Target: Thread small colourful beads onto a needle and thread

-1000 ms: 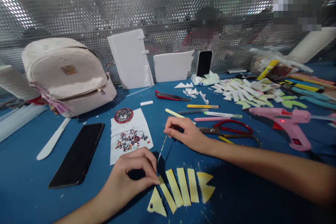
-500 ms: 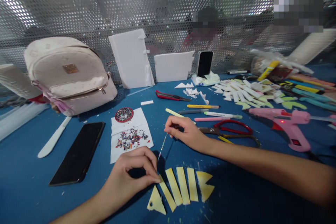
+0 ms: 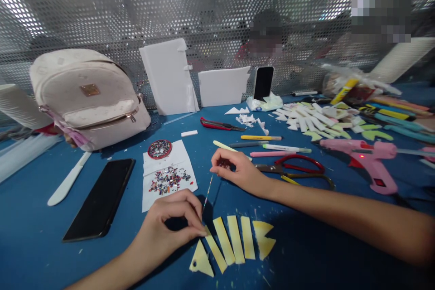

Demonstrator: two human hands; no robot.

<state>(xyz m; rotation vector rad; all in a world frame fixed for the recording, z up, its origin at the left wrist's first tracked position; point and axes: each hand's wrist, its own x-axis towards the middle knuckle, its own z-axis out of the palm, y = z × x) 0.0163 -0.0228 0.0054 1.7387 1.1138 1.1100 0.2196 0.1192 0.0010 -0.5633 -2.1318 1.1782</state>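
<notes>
A thin beaded strand (image 3: 208, 192) stretches between my two hands above the blue table. My left hand (image 3: 178, 217) pinches its lower end, close to the top of the leftmost yellow strip (image 3: 216, 250). The upper end is pinched by my right hand (image 3: 234, 167), which is raised near the pens. Several yellow strips lie in a row, with a triangular piece with a hole (image 3: 201, 260) at the left and a notched tail-like piece (image 3: 264, 239) at the right. Loose beads (image 3: 168, 180) are spread on a white paper (image 3: 149, 199), beside a round red-rimmed dish of beads (image 3: 159, 149).
Scissors (image 3: 272, 168), pens (image 3: 261, 137) and a red cutter (image 3: 220, 124) lie beyond my right hand. A pink glue gun (image 3: 374, 149) is at right, a black phone (image 3: 102, 199) and backpack (image 3: 88, 99) at left. White pieces (image 3: 306, 118) are piled at back right.
The view has shifted very slightly. Both hands keep their hold on the strand, and my right hand has hardly moved.
</notes>
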